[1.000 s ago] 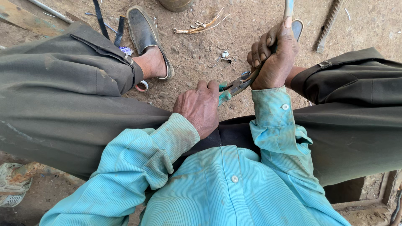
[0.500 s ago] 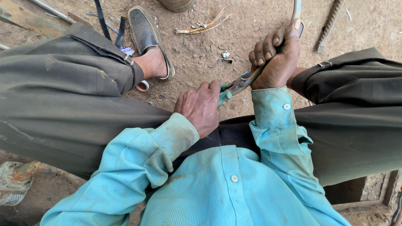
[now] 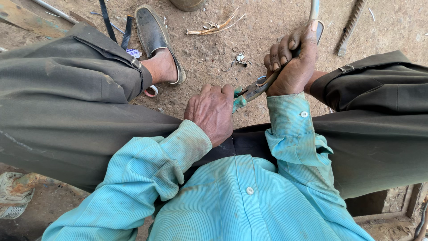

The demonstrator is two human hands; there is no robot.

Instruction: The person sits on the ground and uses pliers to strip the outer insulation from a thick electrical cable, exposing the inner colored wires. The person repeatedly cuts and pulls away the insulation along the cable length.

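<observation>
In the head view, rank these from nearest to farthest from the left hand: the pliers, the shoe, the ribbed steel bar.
1. pliers: touching the left hand, at its fingertips.
2. shoe: on the ground, up and left.
3. ribbed steel bar: far upper right, beyond the right hand.

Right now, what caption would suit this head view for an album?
Seated person's left hand works green-handled pliers against a curved metal strip gripped by the right hand.

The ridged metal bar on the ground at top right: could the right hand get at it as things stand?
Probably not right away. The right hand is closed around a curved rod, and the ridged metal bar lies apart on bare dirt. Nothing blocks the path; the hand is just occupied.
</observation>
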